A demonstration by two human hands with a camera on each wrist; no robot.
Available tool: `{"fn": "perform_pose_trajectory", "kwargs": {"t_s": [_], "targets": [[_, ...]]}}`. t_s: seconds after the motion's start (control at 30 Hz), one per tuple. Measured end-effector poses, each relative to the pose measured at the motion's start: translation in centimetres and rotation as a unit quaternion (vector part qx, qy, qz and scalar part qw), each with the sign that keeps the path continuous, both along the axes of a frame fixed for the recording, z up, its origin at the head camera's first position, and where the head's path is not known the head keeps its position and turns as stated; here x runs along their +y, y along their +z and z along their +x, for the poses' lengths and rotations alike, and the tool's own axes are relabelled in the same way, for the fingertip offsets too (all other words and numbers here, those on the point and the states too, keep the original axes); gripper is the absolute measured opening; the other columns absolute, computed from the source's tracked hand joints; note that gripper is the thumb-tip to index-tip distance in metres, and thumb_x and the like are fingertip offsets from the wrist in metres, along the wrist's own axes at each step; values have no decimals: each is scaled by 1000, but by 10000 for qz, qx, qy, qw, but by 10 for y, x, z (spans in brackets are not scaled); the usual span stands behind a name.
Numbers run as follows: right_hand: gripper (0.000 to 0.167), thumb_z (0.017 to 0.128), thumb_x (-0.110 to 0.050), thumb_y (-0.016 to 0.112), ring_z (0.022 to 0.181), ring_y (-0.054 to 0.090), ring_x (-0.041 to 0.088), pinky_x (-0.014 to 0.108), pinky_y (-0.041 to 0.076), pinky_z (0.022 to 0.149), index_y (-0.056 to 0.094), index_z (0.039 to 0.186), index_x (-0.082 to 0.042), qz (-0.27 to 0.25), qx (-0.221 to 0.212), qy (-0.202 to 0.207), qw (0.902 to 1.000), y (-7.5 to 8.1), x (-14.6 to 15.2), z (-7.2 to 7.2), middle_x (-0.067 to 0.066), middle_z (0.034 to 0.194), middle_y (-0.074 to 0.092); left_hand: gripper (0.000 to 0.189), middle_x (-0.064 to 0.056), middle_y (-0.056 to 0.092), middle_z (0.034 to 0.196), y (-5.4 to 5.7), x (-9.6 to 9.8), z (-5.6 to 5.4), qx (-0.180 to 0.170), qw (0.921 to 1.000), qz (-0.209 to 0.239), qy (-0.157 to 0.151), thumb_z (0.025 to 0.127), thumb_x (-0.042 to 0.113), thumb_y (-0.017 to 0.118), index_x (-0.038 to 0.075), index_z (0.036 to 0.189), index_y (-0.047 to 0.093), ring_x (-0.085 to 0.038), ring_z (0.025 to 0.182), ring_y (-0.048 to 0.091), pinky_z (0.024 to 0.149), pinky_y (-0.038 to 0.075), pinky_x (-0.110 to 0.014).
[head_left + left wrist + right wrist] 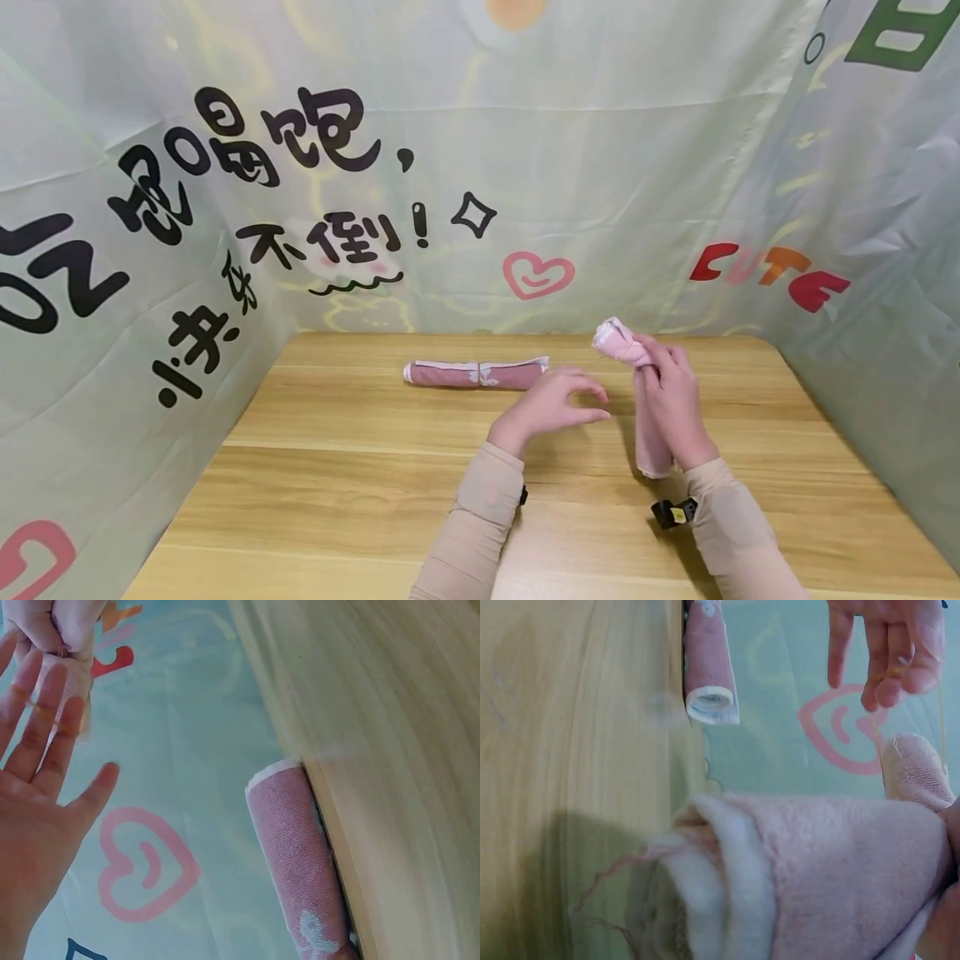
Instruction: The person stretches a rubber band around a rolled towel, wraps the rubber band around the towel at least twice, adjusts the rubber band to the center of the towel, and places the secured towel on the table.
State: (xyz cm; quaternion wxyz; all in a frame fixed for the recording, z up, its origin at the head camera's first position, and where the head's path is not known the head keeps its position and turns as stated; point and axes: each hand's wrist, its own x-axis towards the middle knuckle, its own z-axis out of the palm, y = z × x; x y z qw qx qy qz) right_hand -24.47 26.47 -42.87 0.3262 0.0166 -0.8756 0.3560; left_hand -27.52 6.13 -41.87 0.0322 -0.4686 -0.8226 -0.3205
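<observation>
My right hand [677, 404] grips a light pink rolled towel [652, 442] upright-tilted above the table, its far end leaning left beyond the fingers. A thin yellowish rubber band [877, 739] stretches from that roll's far end to the fingers of my left hand [551, 402]. In the left wrist view those left fingers [52, 724] are spread and fairly straight, with the band across them. Behind the left hand lies a second, darker pink rolled towel [442, 374], tied round its middle and bearing a pale pattern. Part of the held roll is hidden behind the right hand.
The wooden table [337, 483] is bounded at its back and sides by a printed cloth curtain [600, 183] with black characters and a pink heart [538, 276]. Loose threads [607, 874] hang from the held roll's near end.
</observation>
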Motion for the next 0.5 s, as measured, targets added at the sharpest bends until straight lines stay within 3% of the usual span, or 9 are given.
{"fn": "perform_pose_trajectory", "kwargs": {"t_s": [0.1, 0.2, 0.27, 0.33, 0.37, 0.4, 0.43, 0.47, 0.5], "targets": [[31, 99, -6, 50, 95, 53, 38, 54, 44, 79, 62, 127, -13, -56, -84, -139, 9999, 2, 3, 0, 24, 106, 53, 19, 9, 64, 107, 1, 2, 2, 445, 9990, 75, 56, 88, 37, 72, 20, 94, 71, -3, 102, 57, 94, 42, -13], [31, 99, -7, 50, 96, 53, 38, 54, 44, 80, 62, 127, -13, -69, -120, -217, 9997, 3, 5, 0, 24, 107, 53, 14, 8, 62, 105, -1, 4, 5, 560, 9979, 319, 58, 88, 34, 72, 21, 88, 68, -3, 100, 56, 93, 42, -13], [31, 99, -7, 50, 97, 53, 37, 53, 43, 80, 62, 127, -12, -75, -118, -235, 9996, 3, 6, 0, 24, 107, 54, 14, 7, 63, 103, -2, 6, 6, 267, 9977, 626, 45, 88, 32, 72, 19, 87, 67, -3, 98, 57, 92, 43, -12], [31, 99, -7, 50, 98, 53, 37, 52, 43, 80, 62, 127, -12, -88, -110, -244, 9996, 3, 6, 0, 24, 107, 54, 15, 5, 66, 97, -3, 10, 7, -624, 9918, 1117, 11, 89, 29, 71, 15, 87, 67, -3, 94, 60, 89, 46, -13], [30, 99, -7, 50, 98, 53, 36, 52, 43, 80, 62, 127, -12, -99, -110, -254, 9996, 3, 7, 0, 23, 107, 54, 16, 5, 67, 94, -4, 12, 8, -1200, 9827, 1408, -3, 90, 28, 71, 12, 88, 67, -3, 92, 63, 86, 48, -14], [30, 99, -7, 50, 97, 52, 36, 52, 43, 80, 62, 127, -12, -104, -115, -261, 9995, 3, 7, 0, 23, 107, 54, 17, 4, 68, 91, -5, 15, 8, -1870, 9669, 1736, -44, 91, 27, 69, 10, 90, 66, -3, 90, 66, 85, 50, -15], [31, 99, -7, 51, 97, 52, 36, 52, 43, 80, 62, 127, -12, -115, -110, -271, 9995, 3, 7, 0, 23, 106, 54, 17, 3, 67, 87, -6, 18, 9, -2560, 9434, 2108, -84, 92, 25, 67, 8, 91, 65, -5, 87, 68, 85, 52, -18], [31, 99, -7, 51, 97, 52, 36, 52, 43, 80, 61, 127, -12, -118, -107, -284, 9995, 3, 7, 0, 23, 106, 54, 17, 2, 65, 83, -7, 21, 9, -3225, 9137, 2472, -80, 94, 23, 65, 6, 91, 63, -6, 82, 69, 84, 54, -22], [31, 99, -7, 51, 97, 52, 36, 52, 43, 80, 61, 127, -12, -133, -101, -294, 9994, 3, 7, 0, 23, 106, 54, 17, 2, 63, 78, -8, 24, 10, -3853, 8782, 2832, -72, 95, 21, 63, 4, 91, 62, -8, 77, 70, 83, 57, -26]]}}
